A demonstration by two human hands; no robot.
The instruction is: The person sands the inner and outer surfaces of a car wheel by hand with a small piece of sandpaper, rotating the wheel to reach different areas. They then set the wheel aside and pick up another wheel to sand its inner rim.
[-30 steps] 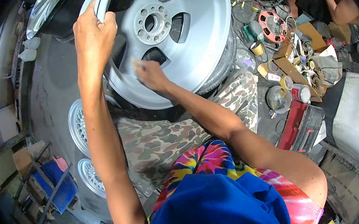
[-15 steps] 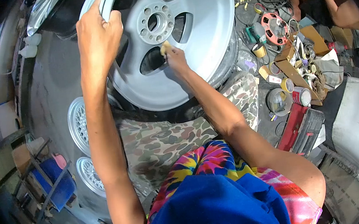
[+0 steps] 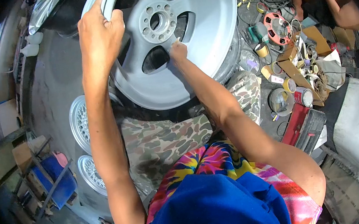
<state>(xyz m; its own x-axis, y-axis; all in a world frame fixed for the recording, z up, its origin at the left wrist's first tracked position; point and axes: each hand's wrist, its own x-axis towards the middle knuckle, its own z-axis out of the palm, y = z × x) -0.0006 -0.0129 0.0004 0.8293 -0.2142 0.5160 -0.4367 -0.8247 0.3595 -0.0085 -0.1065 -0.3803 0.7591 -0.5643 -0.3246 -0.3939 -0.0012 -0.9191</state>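
A large grey wheel rim (image 3: 210,25) leans in front of me, its spokes and bolt-holed hub facing up toward me. At its upper left edge, my left hand (image 3: 100,33) is closed around the lip, thumb on the inner side. My right hand (image 3: 178,52) is on the spoke face just below the hub, fingers bent and pressed together. A small yellowish piece of sandpaper (image 3: 177,40) pokes out at the fingertips; most of it is hidden by the hand. Camouflage cloth (image 3: 165,144) covers my lap beneath the rim.
Two silver mesh wheels (image 3: 79,124) lie at left near a blue chair (image 3: 57,181). On the right are an orange cable reel (image 3: 277,28), a cardboard box (image 3: 296,78) of supplies, a tin (image 3: 303,97) and a red-black toolbox (image 3: 301,127). Another person (image 3: 330,4) sits at upper right.
My right hand has moved slightly up from beside the lower spoke opening to nearer the hub, and the sandpaper shows less. My left hand keeps its hold on the lip.
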